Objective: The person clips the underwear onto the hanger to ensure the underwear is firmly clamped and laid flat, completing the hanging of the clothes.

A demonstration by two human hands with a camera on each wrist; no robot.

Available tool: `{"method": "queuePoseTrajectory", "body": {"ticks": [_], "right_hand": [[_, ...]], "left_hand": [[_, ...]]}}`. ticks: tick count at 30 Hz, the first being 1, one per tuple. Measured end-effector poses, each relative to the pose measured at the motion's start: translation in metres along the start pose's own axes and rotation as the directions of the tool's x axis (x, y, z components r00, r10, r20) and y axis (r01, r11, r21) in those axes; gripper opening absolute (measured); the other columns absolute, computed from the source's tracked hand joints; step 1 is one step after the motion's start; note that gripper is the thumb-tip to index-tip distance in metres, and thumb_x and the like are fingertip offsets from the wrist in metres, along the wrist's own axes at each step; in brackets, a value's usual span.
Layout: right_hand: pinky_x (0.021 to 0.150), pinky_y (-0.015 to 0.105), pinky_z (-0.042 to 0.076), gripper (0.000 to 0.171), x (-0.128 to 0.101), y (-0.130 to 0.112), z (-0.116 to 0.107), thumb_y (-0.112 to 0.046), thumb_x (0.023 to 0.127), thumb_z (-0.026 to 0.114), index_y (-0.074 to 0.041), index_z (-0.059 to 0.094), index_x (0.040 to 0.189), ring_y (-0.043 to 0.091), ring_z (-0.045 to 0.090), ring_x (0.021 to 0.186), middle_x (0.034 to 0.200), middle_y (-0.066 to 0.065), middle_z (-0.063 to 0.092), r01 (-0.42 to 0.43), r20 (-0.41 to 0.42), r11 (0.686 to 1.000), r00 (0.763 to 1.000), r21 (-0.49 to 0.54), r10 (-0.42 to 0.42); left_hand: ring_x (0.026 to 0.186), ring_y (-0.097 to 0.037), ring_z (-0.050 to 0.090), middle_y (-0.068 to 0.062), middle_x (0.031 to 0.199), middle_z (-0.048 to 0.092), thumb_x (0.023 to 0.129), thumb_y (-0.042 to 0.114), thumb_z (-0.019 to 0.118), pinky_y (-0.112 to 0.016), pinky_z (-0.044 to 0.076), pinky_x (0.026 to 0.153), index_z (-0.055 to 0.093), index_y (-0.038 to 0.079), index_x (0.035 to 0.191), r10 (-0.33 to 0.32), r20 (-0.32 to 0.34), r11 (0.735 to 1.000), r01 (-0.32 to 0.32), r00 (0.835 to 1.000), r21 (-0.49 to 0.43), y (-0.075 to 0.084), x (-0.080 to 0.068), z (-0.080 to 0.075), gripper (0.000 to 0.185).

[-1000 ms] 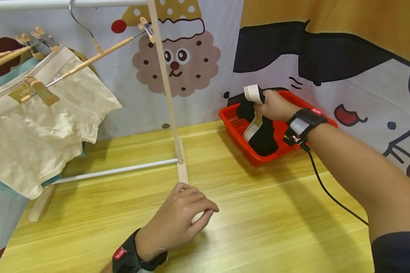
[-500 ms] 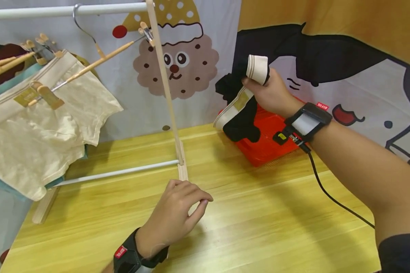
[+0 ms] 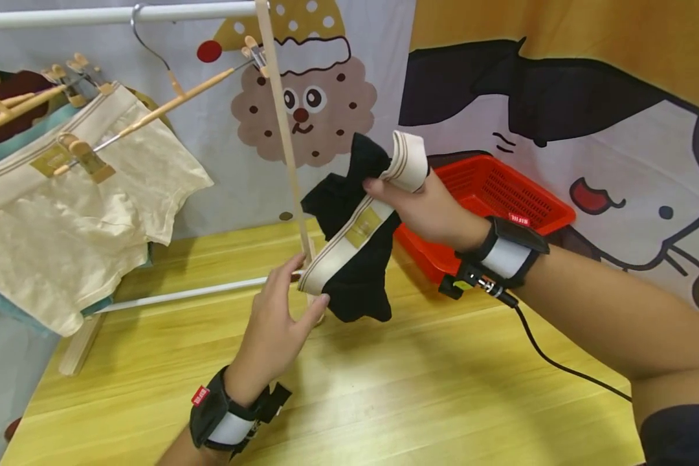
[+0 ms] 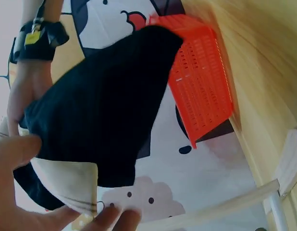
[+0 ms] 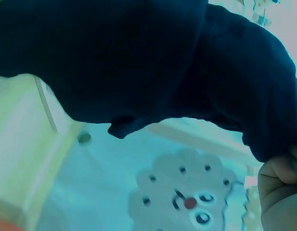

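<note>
Black boxer briefs [image 3: 358,285] with a cream waistband and a gold label hang in the air in the head view. My right hand [image 3: 422,210] grips them by the waistband, its thumb across the band. At the band's lower left end is my left hand [image 3: 276,327], thumb and fingers spread on either side of it. The left wrist view has the waistband [image 4: 67,180] between that thumb [image 4: 18,149] and the fingertips. Black cloth [image 5: 139,57] fills the top of the right wrist view, beside part of the right hand [image 5: 283,183].
A red plastic basket [image 3: 483,194] stands behind the right hand. To the left, cream boxer briefs [image 3: 93,226] hang from a clip hanger [image 3: 180,97] on a rack with a white rail [image 3: 93,16]. A wooden rack post [image 3: 282,123] rises just behind the left hand.
The right hand has lifted the black boxer briefs out of the basket and brought them left and nearer. The left hand has moved up to the waistband, its thumb and fingers spreading apart.
</note>
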State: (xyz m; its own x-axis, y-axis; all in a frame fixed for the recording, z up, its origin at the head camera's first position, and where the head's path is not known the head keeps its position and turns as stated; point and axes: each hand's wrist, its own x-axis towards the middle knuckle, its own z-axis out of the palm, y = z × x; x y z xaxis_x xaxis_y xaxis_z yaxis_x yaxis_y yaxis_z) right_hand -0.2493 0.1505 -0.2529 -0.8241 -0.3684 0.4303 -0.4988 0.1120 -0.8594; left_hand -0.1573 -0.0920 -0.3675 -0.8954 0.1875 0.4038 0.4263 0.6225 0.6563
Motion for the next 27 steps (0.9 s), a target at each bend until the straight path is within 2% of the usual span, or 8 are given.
{"method": "queuePoseTrajectory", "body": {"ticks": [1, 4, 8, 11, 16, 21, 25, 27], "right_hand": [[0.097, 0.029, 0.047, 0.029, -0.003, 0.001, 0.003, -0.002, 0.093, 0.062, -0.002, 0.056, 0.122, 0.017, 0.056, 0.100, 0.104, -0.003, 0.062, -0.021, 0.010, 1.000, 1.000, 0.003, 0.021], [0.094, 0.027, 0.047, 0.026, -0.011, 0.009, 0.010, -0.006, 0.095, 0.062, -0.002, 0.054, 0.119, 0.017, 0.056, 0.096, 0.099, 0.000, 0.059, -0.110, 0.019, 0.994, 0.994, -0.026, 0.110], [0.089, 0.026, 0.047, 0.023, -0.021, 0.024, 0.014, -0.013, 0.098, 0.062, -0.004, 0.051, 0.116, 0.018, 0.056, 0.094, 0.097, 0.005, 0.055, -0.201, 0.027, 0.977, 0.979, -0.065, 0.203], [0.080, 0.028, 0.052, 0.024, -0.027, 0.037, 0.014, -0.021, 0.101, 0.059, -0.004, 0.051, 0.117, 0.020, 0.060, 0.089, 0.098, 0.009, 0.059, -0.264, 0.031, 0.961, 0.963, -0.081, 0.267], [0.058, 0.035, 0.055, 0.031, -0.040, 0.059, 0.013, -0.033, 0.103, 0.055, -0.003, 0.052, 0.113, 0.023, 0.062, 0.070, 0.092, 0.015, 0.065, -0.368, -0.002, 0.922, 0.929, -0.119, 0.370], [0.049, 0.039, 0.053, 0.027, -0.049, 0.078, 0.011, -0.027, 0.103, 0.057, -0.007, 0.050, 0.121, 0.022, 0.058, 0.064, 0.093, 0.014, 0.059, -0.326, 0.011, 0.941, 0.945, -0.088, 0.328], [0.044, 0.037, 0.050, 0.032, -0.052, 0.088, 0.005, -0.025, 0.102, 0.060, -0.011, 0.054, 0.130, 0.020, 0.054, 0.057, 0.094, 0.012, 0.058, -0.258, -0.012, 0.965, 0.966, -0.043, 0.257], [0.053, 0.032, 0.054, 0.033, -0.052, 0.090, 0.002, -0.025, 0.101, 0.060, -0.008, 0.059, 0.130, 0.017, 0.058, 0.065, 0.100, 0.010, 0.064, -0.227, -0.039, 0.974, 0.973, -0.024, 0.226]], "left_hand": [[0.126, -0.026, 0.056, -0.008, 0.141, 0.056, 0.095, 0.041, 0.068, -0.051, 0.043, 0.105, 0.043, 0.014, 0.149, -0.021, 0.030, 1.000, 0.021, 0.999, -0.011, -0.001, 0.001, 0.000, 0.066], [0.097, -0.017, 0.067, -0.004, 0.116, 0.070, 0.093, 0.041, 0.071, -0.037, 0.054, 0.085, 0.058, 0.014, 0.135, -0.053, 0.094, 0.997, 0.058, 0.994, -0.042, 0.000, 0.000, 0.000, 0.052], [0.064, -0.010, 0.056, -0.002, 0.086, 0.070, 0.087, 0.029, 0.079, -0.024, 0.047, 0.056, 0.069, 0.012, 0.109, -0.029, 0.071, 0.997, 0.034, 0.997, -0.070, 0.004, 0.000, -0.002, 0.030], [0.064, -0.009, 0.056, -0.003, 0.086, 0.071, 0.084, 0.024, 0.082, -0.023, 0.048, 0.055, 0.071, 0.010, 0.106, -0.022, 0.050, 0.997, 0.026, 0.999, -0.077, 0.006, 0.000, -0.005, 0.028], [0.068, -0.009, 0.059, -0.003, 0.090, 0.073, 0.079, 0.024, 0.086, -0.023, 0.050, 0.059, 0.072, 0.009, 0.104, -0.006, 0.054, 0.999, 0.009, 0.999, -0.044, 0.010, 0.000, -0.011, 0.032], [0.070, -0.010, 0.059, -0.002, 0.090, 0.074, 0.077, 0.023, 0.087, -0.024, 0.049, 0.061, 0.074, 0.009, 0.103, 0.014, 0.030, 1.000, -0.014, 0.999, -0.008, 0.009, -0.001, -0.019, 0.033], [0.069, -0.010, 0.058, -0.002, 0.089, 0.074, 0.078, 0.025, 0.087, -0.024, 0.047, 0.061, 0.074, 0.010, 0.104, 0.018, 0.042, 0.999, -0.019, 0.999, 0.041, 0.009, 0.001, -0.027, 0.033], [0.068, -0.010, 0.057, -0.001, 0.089, 0.074, 0.079, 0.026, 0.086, -0.024, 0.047, 0.060, 0.074, 0.010, 0.104, 0.015, 0.054, 0.997, -0.019, 0.998, 0.074, 0.009, 0.003, -0.032, 0.032]]}}
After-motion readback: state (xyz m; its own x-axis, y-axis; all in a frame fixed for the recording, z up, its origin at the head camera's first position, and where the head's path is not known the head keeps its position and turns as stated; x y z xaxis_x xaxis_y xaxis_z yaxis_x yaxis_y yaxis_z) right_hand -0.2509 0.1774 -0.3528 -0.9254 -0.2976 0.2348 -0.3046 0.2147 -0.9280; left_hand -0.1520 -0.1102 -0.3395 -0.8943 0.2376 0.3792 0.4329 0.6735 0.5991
